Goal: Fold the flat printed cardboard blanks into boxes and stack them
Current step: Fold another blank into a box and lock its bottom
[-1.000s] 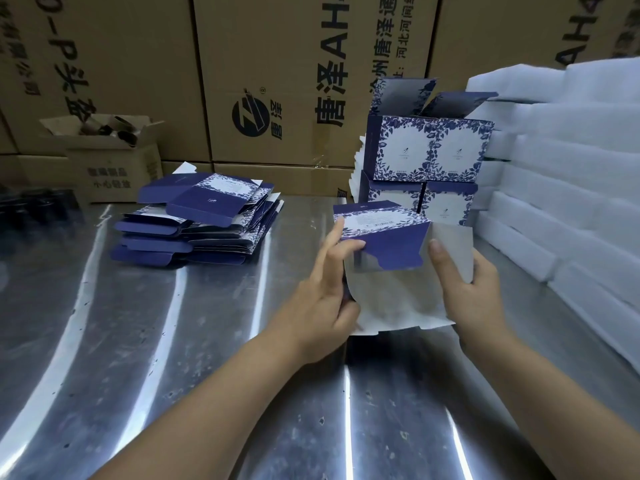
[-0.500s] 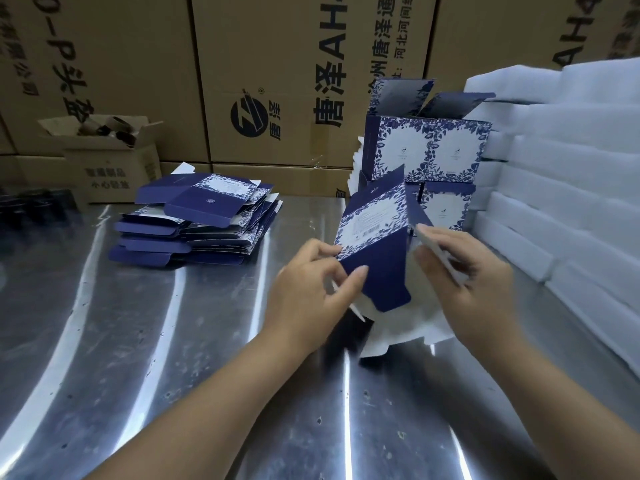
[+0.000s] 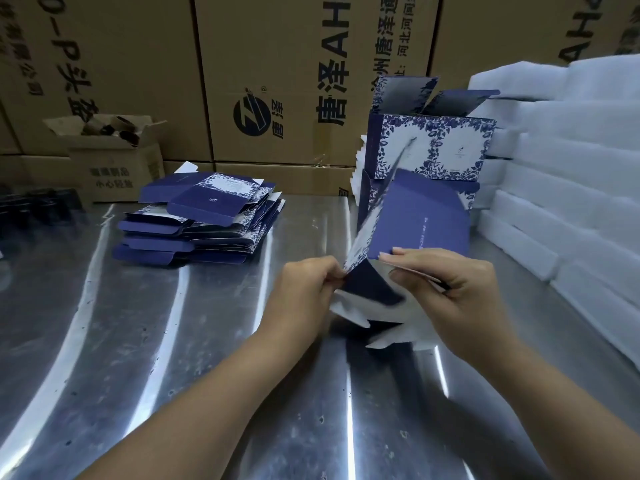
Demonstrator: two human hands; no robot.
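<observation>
The half-opened navy-blue cardboard blank with a white floral border (image 3: 419, 216) is held up off the brushed steel bench (image 3: 173, 358), gripped by both hands at its near, lower end. The left hand (image 3: 306, 289) pinches the near left corner, where the blurred floral panel meets the plain blue one. The right hand (image 3: 453, 296) is curled round a thin flap on the right side, thumb on top. The hands are close together but apart, with a dark inner fold and the white undersides of the bottom flaps hanging between and below them.

From the hands the blank rises up and away, its long axis leaning toward the far right. Its upper edge stands in front of the stack of folded blue-and-white floral boxes (image 3: 433, 147), set beside the white foam slabs (image 3: 571, 161). That stack lies straight beyond the blank and nearer the right hand, so I judge a finished box would travel forward and slightly right. The pile of flat blue blanks (image 3: 204, 220) lies well apart to the far left, nearer the left hand. The box is not yet squared, and its bottom flaps appear loose.
</observation>
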